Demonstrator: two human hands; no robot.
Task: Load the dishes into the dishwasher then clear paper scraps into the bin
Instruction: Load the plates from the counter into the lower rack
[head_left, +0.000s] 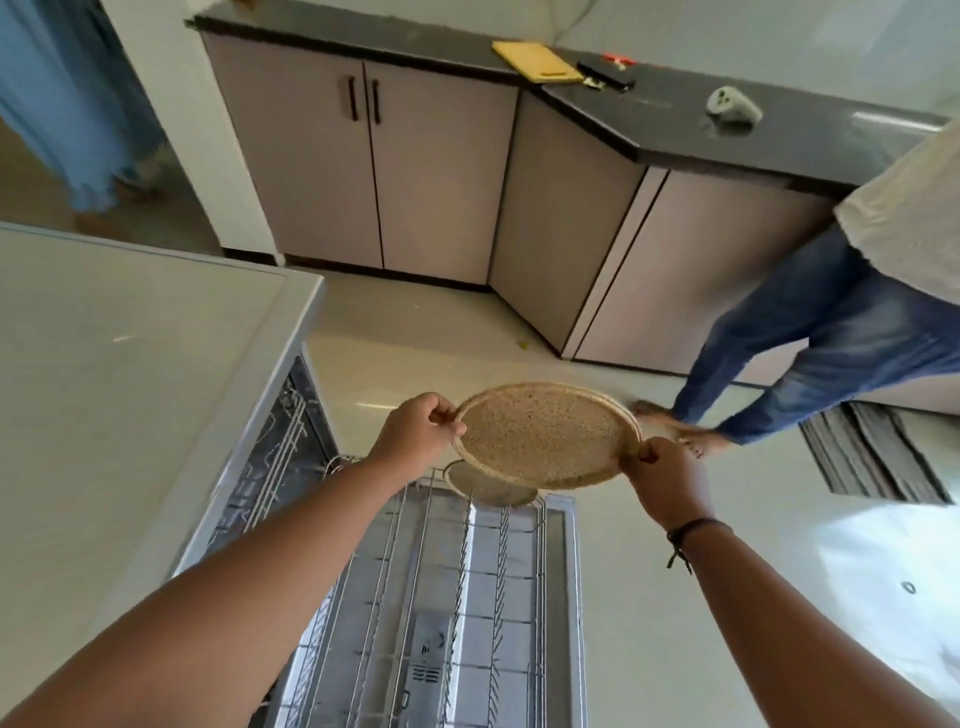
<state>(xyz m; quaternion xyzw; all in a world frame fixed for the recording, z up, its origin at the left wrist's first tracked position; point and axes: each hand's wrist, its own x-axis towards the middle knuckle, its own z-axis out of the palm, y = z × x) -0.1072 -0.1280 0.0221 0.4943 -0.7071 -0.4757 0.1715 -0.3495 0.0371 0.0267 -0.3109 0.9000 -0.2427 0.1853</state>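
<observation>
Both forearms out over pulled-out dishwasher rack (441, 597). Left hand (415, 434) and right hand (667, 480) pinching opposite rims of speckled tan plate (545, 441), held tilted above rack's far end. Second plate (488, 488) just beneath.

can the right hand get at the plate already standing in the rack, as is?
Probably not right now. The right hand is pinching the rim of the speckled plate, shared with the left hand, and that plate hangs directly above the racked plate, covering most of it.
</observation>
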